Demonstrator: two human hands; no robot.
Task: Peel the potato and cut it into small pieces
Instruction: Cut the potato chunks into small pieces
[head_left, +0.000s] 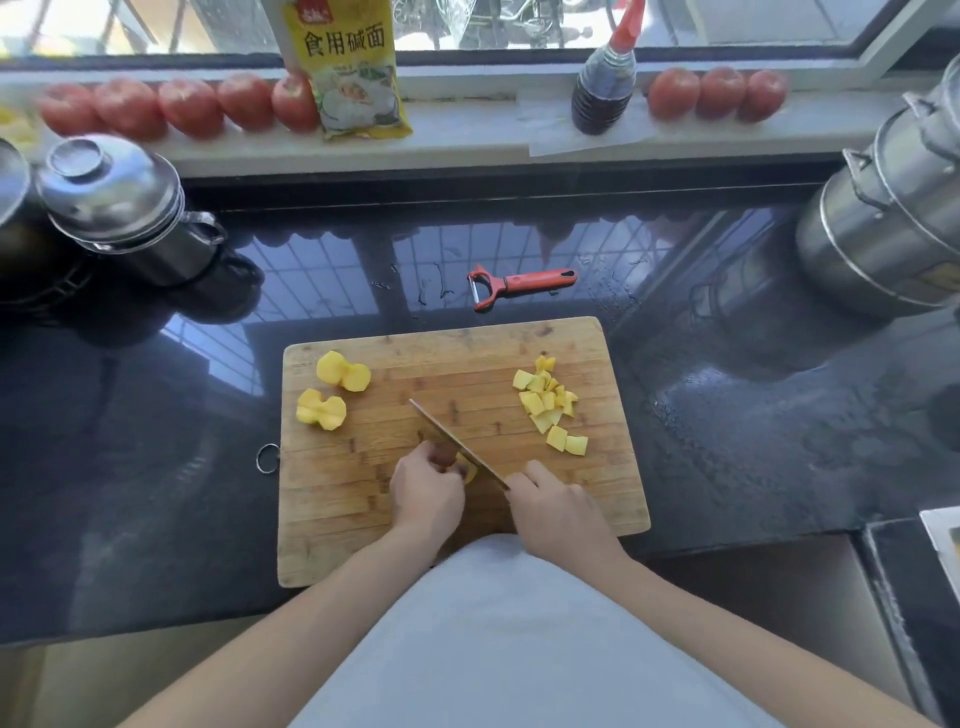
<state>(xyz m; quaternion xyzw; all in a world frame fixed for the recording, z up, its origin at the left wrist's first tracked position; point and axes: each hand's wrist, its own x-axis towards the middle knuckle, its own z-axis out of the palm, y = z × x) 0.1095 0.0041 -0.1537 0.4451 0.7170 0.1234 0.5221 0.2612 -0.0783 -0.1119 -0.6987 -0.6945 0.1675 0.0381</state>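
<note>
While the left hand (426, 491) mostly hides its pinched potato piece (467, 470), the right hand (558, 512) grips the knife (457, 444).

Board centre: bare wood on the cutting board (363, 499) between potato chunks (332, 395) and diced pieces (550, 405).
Beyond: peeler (514, 285) lies on the counter (727, 415).

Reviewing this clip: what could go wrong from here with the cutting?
The left hand pinches a small potato piece right against the knife blade, so its fingers could get nicked. The right hand holds the knife. Cut pieces near the cutting board edge might get knocked off.
</note>
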